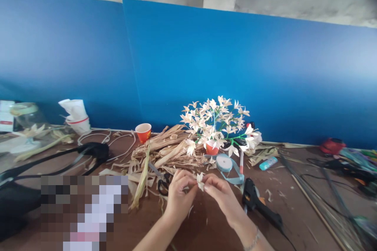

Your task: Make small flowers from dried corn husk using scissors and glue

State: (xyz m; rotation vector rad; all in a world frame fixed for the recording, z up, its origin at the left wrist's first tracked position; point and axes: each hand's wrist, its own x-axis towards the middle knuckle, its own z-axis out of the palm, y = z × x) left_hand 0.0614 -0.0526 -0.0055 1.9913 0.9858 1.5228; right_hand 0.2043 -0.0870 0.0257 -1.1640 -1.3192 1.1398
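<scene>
My left hand (178,194) and my right hand (221,195) meet over the brown table (294,204), and both pinch a small cream husk flower (200,181) between their fingertips. Just beyond them lies a pile of dried corn husks (165,150) with black scissors (163,183) partly under it. Behind that stands a bouquet of cream husk flowers (216,122) on green stems in an orange cup (211,148). A roll of light blue ribbon (224,162) lies near my right hand.
A black glue gun (257,202) lies right of my right hand, its cord trailing forward. An orange cup (143,131), stacked paper cups (75,115), a black bag (17,198), thin wire rods (318,200) and a blue wall panel (235,66) surround the work area.
</scene>
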